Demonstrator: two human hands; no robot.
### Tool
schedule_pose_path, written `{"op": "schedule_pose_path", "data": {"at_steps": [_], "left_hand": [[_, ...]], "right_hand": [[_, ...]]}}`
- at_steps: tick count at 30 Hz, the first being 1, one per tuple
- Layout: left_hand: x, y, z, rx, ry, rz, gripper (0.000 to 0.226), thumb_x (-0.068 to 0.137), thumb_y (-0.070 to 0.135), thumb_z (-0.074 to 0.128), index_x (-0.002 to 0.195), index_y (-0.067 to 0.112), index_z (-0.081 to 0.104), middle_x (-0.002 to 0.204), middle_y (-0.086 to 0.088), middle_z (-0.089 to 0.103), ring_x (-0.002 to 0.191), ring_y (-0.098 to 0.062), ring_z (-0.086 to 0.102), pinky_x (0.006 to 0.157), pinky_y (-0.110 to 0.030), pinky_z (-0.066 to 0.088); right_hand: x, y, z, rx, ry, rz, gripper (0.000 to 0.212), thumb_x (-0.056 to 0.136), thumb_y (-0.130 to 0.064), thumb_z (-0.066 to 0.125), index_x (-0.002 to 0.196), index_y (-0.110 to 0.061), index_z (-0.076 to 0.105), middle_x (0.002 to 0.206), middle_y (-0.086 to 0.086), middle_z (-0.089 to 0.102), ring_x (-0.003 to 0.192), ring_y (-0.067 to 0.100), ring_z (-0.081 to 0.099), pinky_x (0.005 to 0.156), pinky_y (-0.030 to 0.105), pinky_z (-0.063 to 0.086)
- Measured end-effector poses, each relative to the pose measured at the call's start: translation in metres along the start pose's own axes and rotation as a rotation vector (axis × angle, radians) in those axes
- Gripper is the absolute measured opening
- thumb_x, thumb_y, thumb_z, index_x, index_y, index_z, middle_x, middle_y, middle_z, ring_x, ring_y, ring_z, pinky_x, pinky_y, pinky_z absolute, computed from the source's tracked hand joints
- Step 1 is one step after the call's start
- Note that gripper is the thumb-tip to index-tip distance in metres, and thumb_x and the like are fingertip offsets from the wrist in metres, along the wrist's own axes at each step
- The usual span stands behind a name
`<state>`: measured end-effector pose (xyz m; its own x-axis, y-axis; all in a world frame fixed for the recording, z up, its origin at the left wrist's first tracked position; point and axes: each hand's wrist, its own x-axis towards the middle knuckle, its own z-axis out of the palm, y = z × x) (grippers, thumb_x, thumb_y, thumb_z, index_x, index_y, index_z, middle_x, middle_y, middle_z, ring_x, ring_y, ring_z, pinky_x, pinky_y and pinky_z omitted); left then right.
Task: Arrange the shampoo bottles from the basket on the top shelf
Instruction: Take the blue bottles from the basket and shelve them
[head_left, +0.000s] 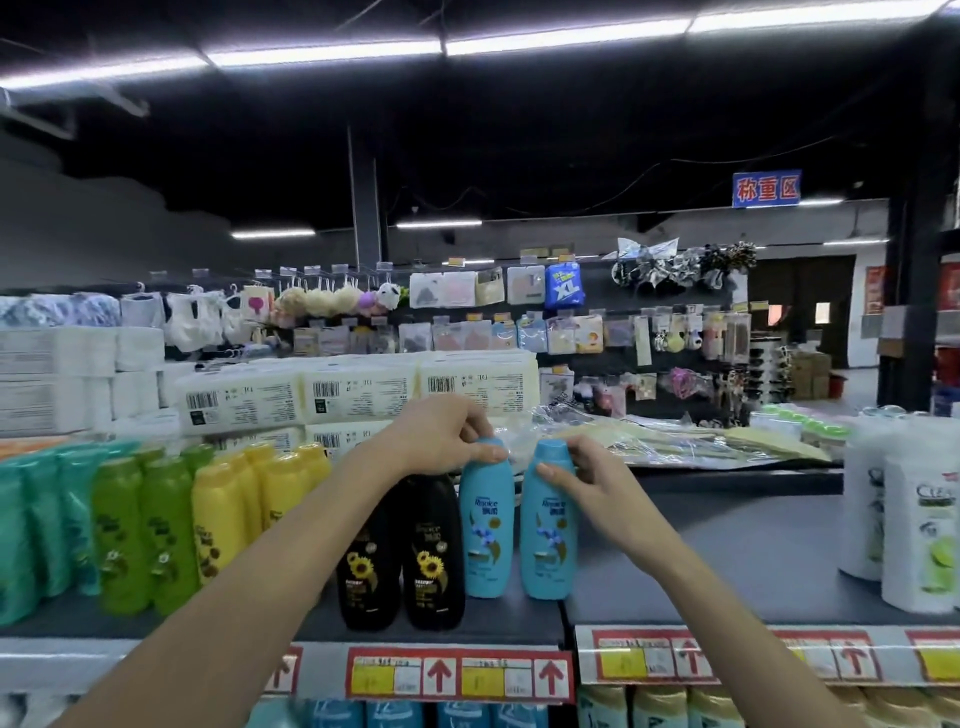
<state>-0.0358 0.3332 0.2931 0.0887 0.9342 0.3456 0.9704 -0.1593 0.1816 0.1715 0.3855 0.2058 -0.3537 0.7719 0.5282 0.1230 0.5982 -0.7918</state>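
Two light blue shampoo bottles stand upright side by side on the dark top shelf (727, 561). My left hand (447, 441) grips the cap of the left blue bottle (487, 530). My right hand (592, 483) grips the cap and shoulder of the right blue bottle (549, 540). Two black bottles (405, 561) with sunflower labels stand directly left of them, partly behind my left forearm. The basket is out of view.
Yellow (228, 514), green (140, 535) and teal (41, 525) bottles fill the shelf's left part. White bottles (914, 530) stand at the far right. Between the blue and white bottles the shelf is bare. White packs (353, 389) are stacked behind. Red price tags (457, 675) line the edge.
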Motion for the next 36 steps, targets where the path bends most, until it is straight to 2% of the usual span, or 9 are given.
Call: {"op": "schedule_pose_path", "data": {"at_steps": [5,12,19,23,25,28,30,34,36], "left_hand": [[0.000,-0.011,0.005,-0.029,-0.036,-0.028,0.026,0.082,0.054,0.074,0.093,0.032,0.067,0.099,0.010,0.071,0.098,-0.008,0.066,0.094,-0.037,0.053],[-0.004,-0.016,-0.001,-0.086,-0.097,-0.036,0.040,0.081,0.054,0.075,0.105,0.023,0.069,0.100,0.008,0.071,0.093,-0.010,0.066,0.091,-0.039,0.055],[-0.009,-0.012,-0.004,-0.097,-0.104,-0.018,0.058,0.082,0.058,0.071,0.126,0.022,0.059,0.117,0.006,0.066,0.109,-0.014,0.062,0.101,-0.038,0.049],[-0.020,-0.012,-0.018,-0.158,-0.007,0.033,0.071,0.087,0.071,0.050,0.135,0.019,0.053,0.132,0.005,0.060,0.119,-0.012,0.056,0.102,-0.033,0.045],[-0.030,-0.010,-0.028,-0.305,0.074,0.029,0.083,0.086,0.080,0.030,0.141,0.021,0.049,0.138,0.006,0.057,0.123,-0.010,0.053,0.101,-0.032,0.040],[-0.049,-0.011,-0.041,-0.659,0.283,0.026,0.092,0.085,0.082,0.010,0.144,0.023,0.048,0.145,0.006,0.053,0.131,-0.009,0.049,0.117,-0.040,0.030],[-0.064,-0.013,-0.045,-0.799,0.402,0.017,0.090,0.085,0.081,0.011,0.140,0.024,0.053,0.140,0.010,0.058,0.128,-0.004,0.052,0.119,-0.044,0.029],[-0.101,-0.018,-0.044,-0.864,0.467,-0.004,0.115,0.058,0.103,0.019,0.139,0.029,0.054,0.138,0.016,0.058,0.129,0.002,0.050,0.118,-0.040,0.030],[-0.118,-0.023,-0.041,-0.857,0.479,-0.015,0.117,0.053,0.105,0.021,0.140,0.033,0.052,0.142,0.017,0.054,0.132,0.002,0.047,0.118,-0.041,0.028]], "right_hand": [[0.004,0.005,0.014,-0.002,-0.023,0.001,0.025,0.091,-0.029,0.070,0.111,-0.016,0.061,0.106,-0.001,0.071,0.098,0.013,0.069,0.089,0.041,0.057],[0.004,0.006,0.020,-0.054,-0.049,-0.007,0.034,0.088,-0.029,0.072,0.117,-0.020,0.057,0.107,-0.005,0.071,0.094,0.002,0.068,0.082,0.026,0.058],[0.000,0.009,0.016,-0.018,-0.068,0.045,0.053,0.086,-0.037,0.072,0.132,-0.025,0.048,0.119,-0.001,0.068,0.101,0.005,0.068,0.088,0.030,0.057],[-0.010,-0.002,0.011,-0.040,-0.006,0.036,0.079,0.075,-0.062,0.066,0.143,-0.032,0.038,0.137,-0.010,0.056,0.115,-0.002,0.058,0.090,0.017,0.049],[-0.017,-0.012,0.009,-0.078,0.063,-0.017,0.087,0.073,-0.074,0.063,0.146,-0.035,0.034,0.145,-0.016,0.048,0.125,0.001,0.051,0.101,0.023,0.043],[-0.030,-0.032,0.013,-0.044,0.151,-0.094,0.093,0.071,-0.084,0.057,0.149,-0.042,0.029,0.148,-0.026,0.042,0.137,-0.001,0.040,0.113,0.034,0.036],[-0.039,-0.046,0.021,0.024,0.174,-0.131,0.088,0.072,-0.086,0.053,0.147,-0.046,0.031,0.147,-0.029,0.043,0.137,-0.002,0.040,0.113,0.037,0.037],[-0.055,-0.070,0.045,0.094,0.140,-0.188,0.073,0.082,-0.080,0.042,0.146,-0.046,0.035,0.144,-0.030,0.046,0.130,-0.014,0.043,0.102,0.020,0.037],[-0.059,-0.079,0.056,0.126,0.122,-0.195,0.070,0.085,-0.076,0.040,0.146,-0.043,0.037,0.143,-0.029,0.048,0.128,-0.014,0.044,0.102,0.019,0.036]]}}
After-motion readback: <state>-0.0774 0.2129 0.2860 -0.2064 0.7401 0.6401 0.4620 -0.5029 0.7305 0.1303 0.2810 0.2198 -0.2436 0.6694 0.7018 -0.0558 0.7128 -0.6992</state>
